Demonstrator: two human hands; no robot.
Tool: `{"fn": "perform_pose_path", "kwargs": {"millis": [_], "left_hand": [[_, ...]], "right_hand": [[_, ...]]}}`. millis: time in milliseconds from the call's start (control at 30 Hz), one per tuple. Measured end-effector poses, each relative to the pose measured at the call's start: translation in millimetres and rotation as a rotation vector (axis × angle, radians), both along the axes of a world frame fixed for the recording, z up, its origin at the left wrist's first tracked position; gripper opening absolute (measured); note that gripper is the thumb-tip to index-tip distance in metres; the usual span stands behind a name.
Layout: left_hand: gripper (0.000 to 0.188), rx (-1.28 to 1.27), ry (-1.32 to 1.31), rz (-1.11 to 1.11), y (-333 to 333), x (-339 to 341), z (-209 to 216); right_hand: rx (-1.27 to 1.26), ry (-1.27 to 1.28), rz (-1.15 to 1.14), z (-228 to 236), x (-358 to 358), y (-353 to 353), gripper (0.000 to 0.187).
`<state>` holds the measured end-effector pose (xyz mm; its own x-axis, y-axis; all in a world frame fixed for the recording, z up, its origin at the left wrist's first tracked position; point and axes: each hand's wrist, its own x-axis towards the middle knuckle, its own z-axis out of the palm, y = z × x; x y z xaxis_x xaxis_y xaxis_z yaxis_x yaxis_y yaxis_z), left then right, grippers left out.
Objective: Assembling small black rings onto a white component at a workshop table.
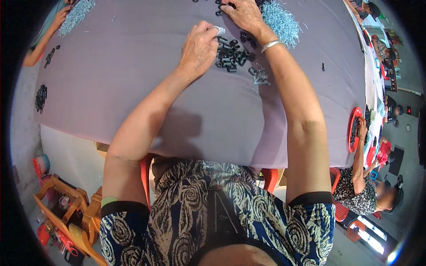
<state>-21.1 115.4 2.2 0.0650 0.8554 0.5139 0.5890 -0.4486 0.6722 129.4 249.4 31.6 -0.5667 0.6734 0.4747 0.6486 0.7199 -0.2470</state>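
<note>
My left hand [198, 51] is closed above the cloth, its fingers curled in a pinch. Something whitish [219, 30] shows at its fingertips, too small to make out. Beside that hand lies a heap of small black plastic parts [230, 59], some of them short tubes. My right hand [245, 17], with a silver bangle [271, 45] on its wrist, reaches to the top of the view. Its thumb and fingers close at a small black part there, and the upper edge cuts off some fingers. A large pile of metal springs [282, 25] lies right of this hand.
A smaller bunch of springs [261, 77] lies near my right forearm. Black clusters [41, 98] sit at the table's left edge. Another person's arm [42, 46] reaches to a spring pile [77, 17] at far left. On the right, a co-worker's hand [362, 128] is at a red tray [353, 144].
</note>
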Motion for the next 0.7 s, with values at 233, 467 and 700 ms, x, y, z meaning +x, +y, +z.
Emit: {"fn": "perform_pose_path", "kwargs": {"millis": [233,467,700], "left_hand": [[0.017,-0.038,0.009,0.017,-0.4,-2.4,-2.9],[0.020,0.073,0.002,0.004,4.0,-0.9,-7.1],[0.017,-0.129,-0.340,-0.012,1.1,-2.1,5.8]], "right_hand": [[-0.142,-0.052,-0.017,7.3,7.0,-64.4,0.020],[-0.040,0.039,0.039,-6.1,8.8,-119.4,0.017],[-0.076,0.019,0.024,-6.8,-12.2,-168.6,0.031]]}}
